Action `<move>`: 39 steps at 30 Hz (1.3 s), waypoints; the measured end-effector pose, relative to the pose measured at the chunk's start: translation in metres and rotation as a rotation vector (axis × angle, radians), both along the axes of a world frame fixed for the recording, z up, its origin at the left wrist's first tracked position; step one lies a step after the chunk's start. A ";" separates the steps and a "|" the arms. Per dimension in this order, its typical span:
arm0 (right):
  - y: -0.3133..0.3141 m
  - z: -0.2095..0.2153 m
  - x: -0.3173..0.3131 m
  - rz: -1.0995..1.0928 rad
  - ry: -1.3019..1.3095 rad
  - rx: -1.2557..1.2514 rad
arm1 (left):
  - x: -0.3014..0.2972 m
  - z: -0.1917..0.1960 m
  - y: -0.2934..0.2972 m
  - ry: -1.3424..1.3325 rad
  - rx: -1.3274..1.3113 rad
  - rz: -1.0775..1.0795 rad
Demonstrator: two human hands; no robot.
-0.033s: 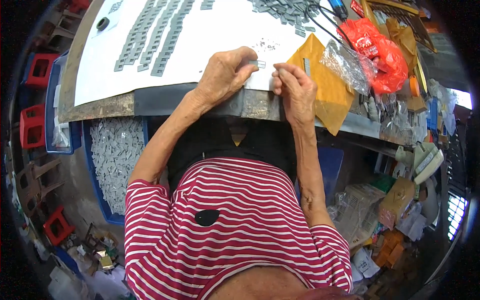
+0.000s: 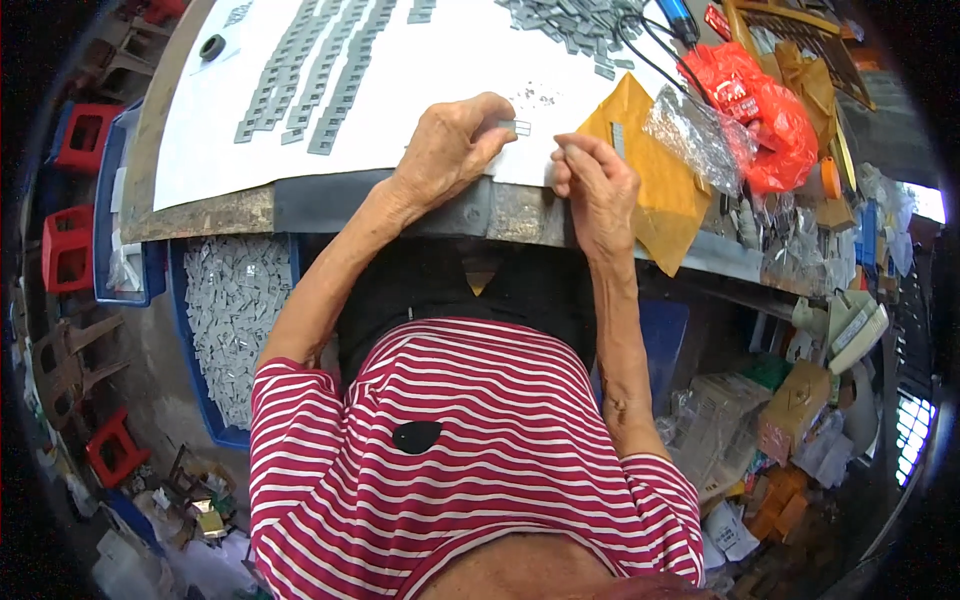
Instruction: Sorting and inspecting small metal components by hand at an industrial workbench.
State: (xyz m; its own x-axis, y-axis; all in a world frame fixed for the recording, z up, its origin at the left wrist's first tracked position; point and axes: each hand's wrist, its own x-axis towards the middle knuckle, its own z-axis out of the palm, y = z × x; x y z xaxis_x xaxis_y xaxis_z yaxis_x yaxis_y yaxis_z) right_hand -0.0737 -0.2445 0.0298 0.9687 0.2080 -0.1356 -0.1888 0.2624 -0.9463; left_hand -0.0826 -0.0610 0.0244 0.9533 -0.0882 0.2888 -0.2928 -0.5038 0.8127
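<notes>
Count of items on and around the workbench, by kind.

Two bare hands over the bench edge: left hand [image 2: 447, 150], right hand [image 2: 597, 185]. One white paper sheet [image 2: 440, 60]; about four rows of small grey metal pieces [image 2: 310, 70], exact number too small to tell. One loose grey pile [image 2: 575, 20]. One yellow envelope [image 2: 660, 190]. One red plastic bag [image 2: 765, 115]. One clear plastic bag [image 2: 695, 135]. Four red stools [image 2: 68, 250]. Two blue bins [image 2: 235, 320].
</notes>
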 end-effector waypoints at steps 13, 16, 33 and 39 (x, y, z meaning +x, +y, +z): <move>-0.038 0.022 -0.027 0.114 0.000 -0.064 | 0.052 -0.029 0.065 -0.032 0.192 0.285; -0.043 0.024 -0.032 0.129 0.019 -0.063 | 0.055 -0.028 0.067 -0.050 0.239 0.284; -0.072 0.030 -0.046 0.111 0.010 -0.190 | 0.063 -0.029 0.073 -0.186 0.352 0.277; -0.074 0.033 -0.048 0.112 -0.014 -0.201 | 0.084 -0.035 0.083 -0.231 0.469 0.376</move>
